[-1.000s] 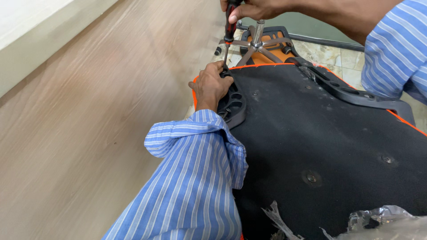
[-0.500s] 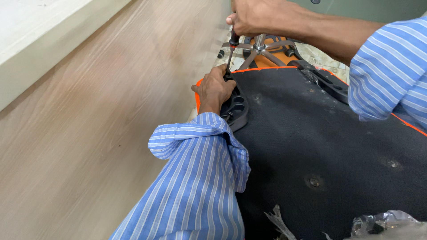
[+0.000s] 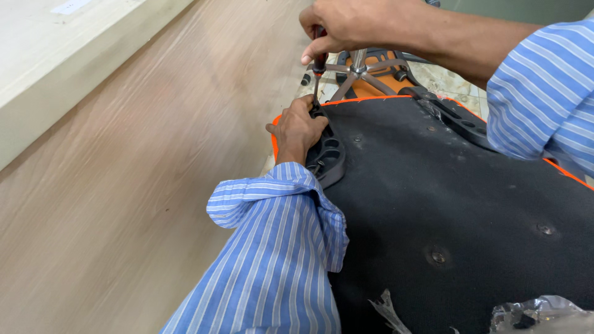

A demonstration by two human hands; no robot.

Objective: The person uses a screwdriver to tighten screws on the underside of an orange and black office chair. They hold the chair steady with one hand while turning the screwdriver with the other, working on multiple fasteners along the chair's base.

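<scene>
Right hand [image 3: 346, 25], fingers closing around the screwdriver [image 3: 318, 71], is holding it upright at the black armrest bracket [image 3: 327, 151]. Left hand [image 3: 298, 128], fingers curled, is gripping that bracket on the upturned black seat underside [image 3: 470, 222].

A tiled floor [image 3: 447, 80] with a mottled pale pattern shows at the top of the head view. On it lies an upturned chair seat [image 3: 458, 216], black underneath with an orange edge. A metal star-shaped chair base [image 3: 362, 71] stands just beyond it.
</scene>
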